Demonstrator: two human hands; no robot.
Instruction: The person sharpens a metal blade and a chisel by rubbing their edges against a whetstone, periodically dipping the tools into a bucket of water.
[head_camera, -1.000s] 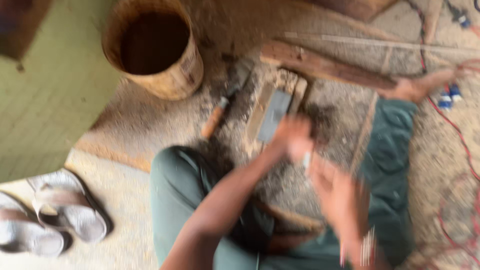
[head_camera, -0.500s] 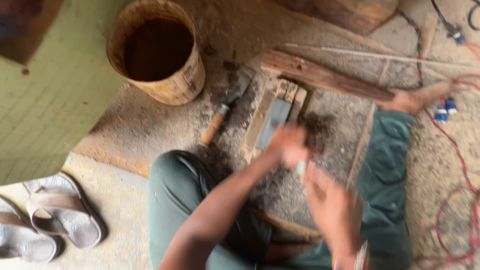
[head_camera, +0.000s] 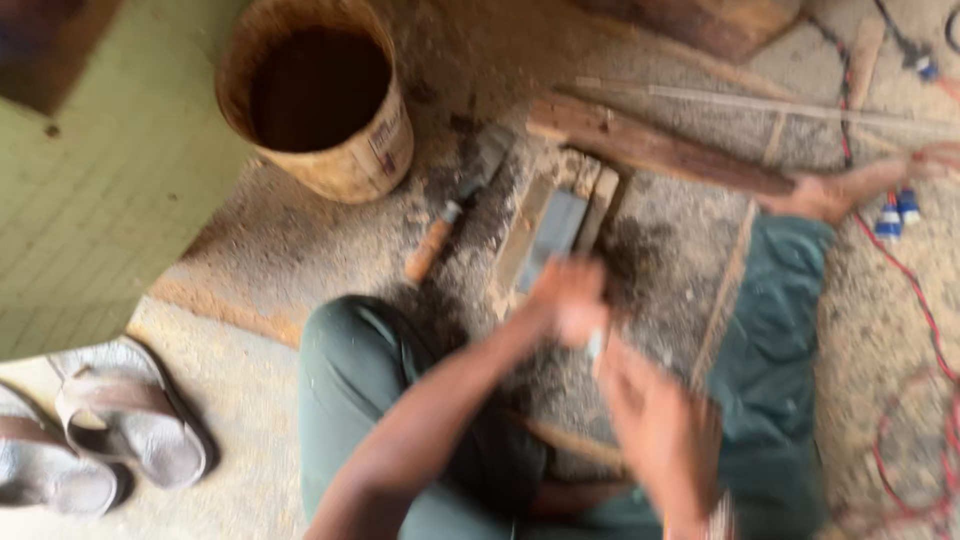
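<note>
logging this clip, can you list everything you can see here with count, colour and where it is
bucket: 1, tan, dark inside, top left on the dirt floor
hammer: 1, orange handle, grey head, lying right of the bucket
stone: 1, grey slab in a wooden frame, centre, just beyond the hands
plank: 1, brown, lying slantwise at upper right
stick: 1, pale and thin, top right
cable: 1, red, along the right edge, with blue plugs
sandals: 2, grey, bottom left
mat: 1, pale green, left side
blade: 1, small and grey, blurred, between the hands
legs: 2, in green trousers, bare foot at right
left hand: on the blade, near the stone
right hand: just behind it, blurred
</note>
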